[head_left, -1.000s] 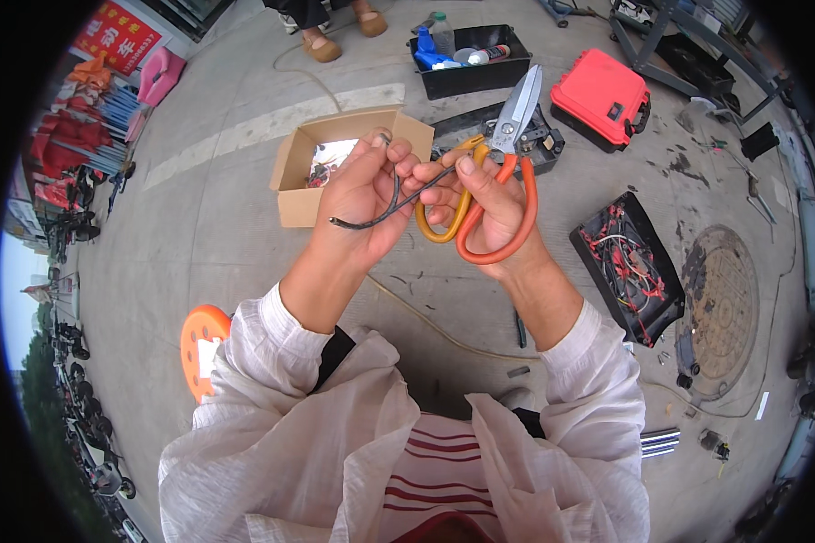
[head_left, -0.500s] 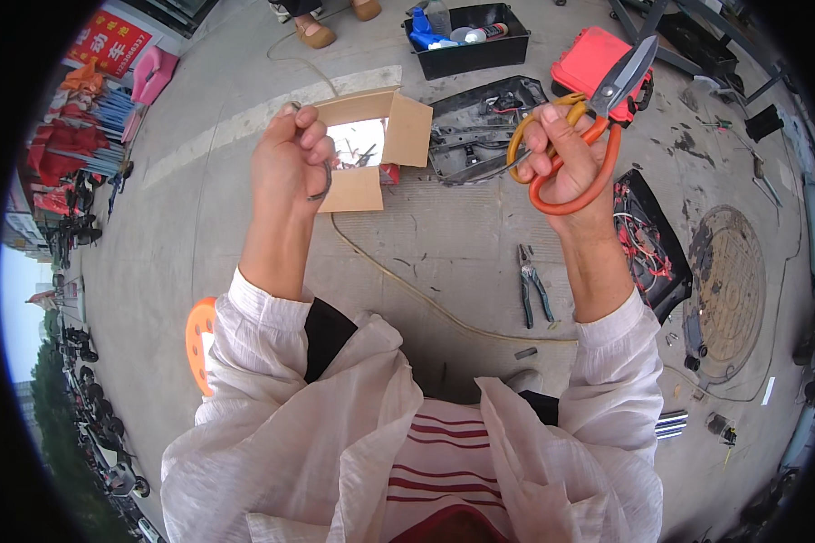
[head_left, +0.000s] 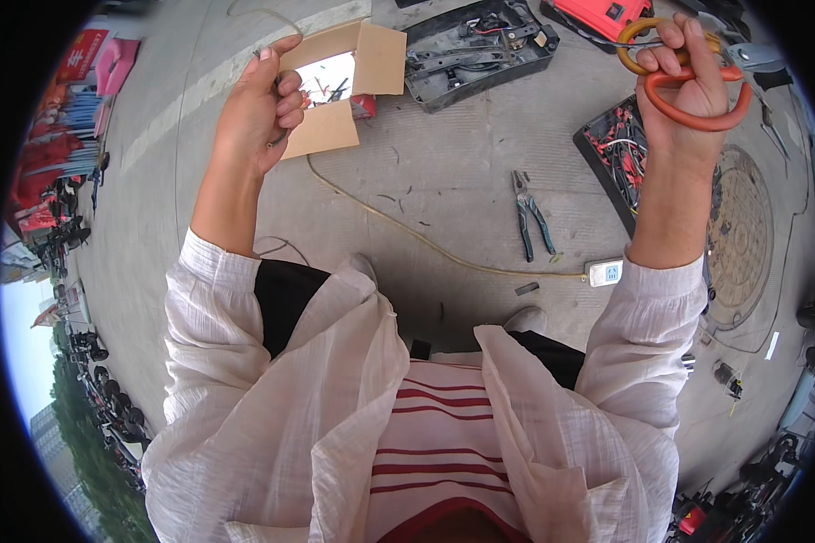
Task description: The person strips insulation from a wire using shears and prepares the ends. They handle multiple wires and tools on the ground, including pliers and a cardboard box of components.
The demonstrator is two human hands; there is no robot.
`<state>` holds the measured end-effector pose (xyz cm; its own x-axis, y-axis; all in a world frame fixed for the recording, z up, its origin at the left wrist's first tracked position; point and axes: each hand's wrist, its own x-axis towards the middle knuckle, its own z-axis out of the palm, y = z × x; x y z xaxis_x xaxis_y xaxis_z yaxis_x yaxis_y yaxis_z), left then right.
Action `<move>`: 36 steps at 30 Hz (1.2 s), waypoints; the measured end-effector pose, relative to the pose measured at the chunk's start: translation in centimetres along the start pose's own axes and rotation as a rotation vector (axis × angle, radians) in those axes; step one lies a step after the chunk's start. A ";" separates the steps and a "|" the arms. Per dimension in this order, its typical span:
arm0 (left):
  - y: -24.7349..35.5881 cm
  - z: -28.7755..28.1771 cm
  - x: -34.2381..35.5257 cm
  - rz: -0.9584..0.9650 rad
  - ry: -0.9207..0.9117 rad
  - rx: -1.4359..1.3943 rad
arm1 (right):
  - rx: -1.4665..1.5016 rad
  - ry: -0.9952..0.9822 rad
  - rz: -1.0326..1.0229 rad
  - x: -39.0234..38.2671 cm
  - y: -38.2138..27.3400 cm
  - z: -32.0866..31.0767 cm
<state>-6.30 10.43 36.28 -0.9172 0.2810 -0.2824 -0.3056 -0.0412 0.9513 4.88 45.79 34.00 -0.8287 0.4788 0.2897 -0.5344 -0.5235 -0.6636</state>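
Note:
My left hand is closed around a thin dark wire, a short bit of which shows below the fingers. It is raised beside the open cardboard box, which has small dark scraps inside. Off to the right, my right hand grips large scissors with one yellow and one orange handle loop. Their grey blades point right, toward the edge of the view. A thin dark strand sticks out leftward by the yellow loop; whether my fingers hold it I cannot tell.
Pliers lie on the concrete between my arms. A pale cable runs to a white power socket. Beyond are a black tray of parts, a black bin of red-and-black wires, a red case and a manhole cover.
My right hand has moved up and right with the scissors, whose blades now point right instead of up. My left hand has shifted up and left. The white socket has come into view.

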 end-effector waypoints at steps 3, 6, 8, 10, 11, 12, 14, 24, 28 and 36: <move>-0.2 -0.8 0.7 -0.122 -0.110 -0.123 | -0.028 0.041 -0.004 0.0 -0.2 -0.5; -0.7 -1.1 0.2 -0.146 -0.121 -0.290 | -0.017 0.059 0.017 -0.3 0.6 0.2; -0.9 -2.7 0.7 -0.089 -0.304 -0.414 | -0.015 0.060 0.009 -0.9 0.5 1.6; -0.5 -1.3 0.1 -0.068 -0.332 -0.502 | -0.034 0.054 0.015 -0.6 0.3 0.9; -0.4 -1.5 0.3 -0.079 -0.469 -0.563 | -0.029 0.060 0.018 -0.8 0.1 1.0; 0.0 -1.4 0.2 -0.063 -0.492 -0.538 | -0.023 0.067 0.020 -0.9 -0.1 1.1; 0.0 -0.5 0.1 -0.043 -0.557 -0.500 | -0.036 0.074 0.016 -1.1 -0.2 1.5; -1.2 2.9 0.0 0.010 -0.345 0.086 | -0.021 0.131 0.035 -1.8 -1.3 2.0; -1.6 3.9 -0.4 -0.009 -0.167 0.332 | -0.008 0.140 0.041 -1.8 -1.3 1.7; -1.1 2.9 -0.6 -0.174 -0.158 0.692 | -0.027 0.134 0.056 -1.8 -1.5 2.1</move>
<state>-4.68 13.12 35.71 -0.8063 0.3652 -0.4653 -0.1642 0.6176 0.7692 6.82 44.18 35.93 -0.8264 0.5405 0.1579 -0.4818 -0.5336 -0.6951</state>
